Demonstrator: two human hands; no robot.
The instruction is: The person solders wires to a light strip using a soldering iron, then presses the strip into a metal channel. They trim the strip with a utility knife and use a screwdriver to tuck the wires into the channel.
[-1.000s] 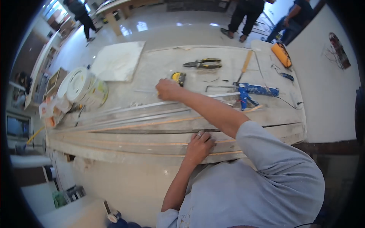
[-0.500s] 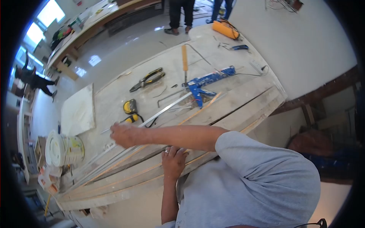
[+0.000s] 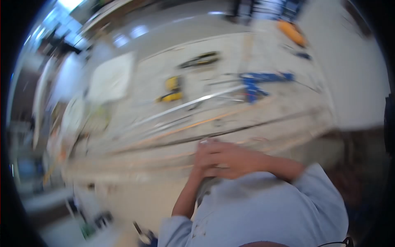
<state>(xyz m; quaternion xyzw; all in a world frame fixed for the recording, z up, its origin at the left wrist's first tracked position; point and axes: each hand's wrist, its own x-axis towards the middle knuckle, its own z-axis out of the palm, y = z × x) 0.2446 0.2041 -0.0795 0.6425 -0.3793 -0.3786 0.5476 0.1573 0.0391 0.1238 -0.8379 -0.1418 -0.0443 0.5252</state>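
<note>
My left hand (image 3: 201, 159) and my right hand (image 3: 234, 159) meet at the near edge of the worn worktable (image 3: 152, 53), close to my shirt. The right fingers lie across the left hand, and blur hides whether anything is between them. A ring shows on the left hand. Beyond them a shiny metal strip (image 3: 189, 104) runs along the tabletop, its right end near a blue caulking gun (image 3: 269, 77). A yellow and black tape measure (image 3: 173, 84) and pliers with dark and yellow handles (image 3: 201, 60) lie farther back, apart from my hands.
A white panel (image 3: 113, 78) lies at the table's far left, with a whitish bucket (image 3: 73, 117) nearer. An orange cylindrical object (image 3: 292, 33) and a small blue-handled tool (image 3: 303, 55) lie at the far right. A person's legs (image 3: 240, 10) are beyond the table.
My right hand has come back from over the metal strip and now rests on my left hand. The view has turned, shifting the tabletop up and rightward, and has blurred.
</note>
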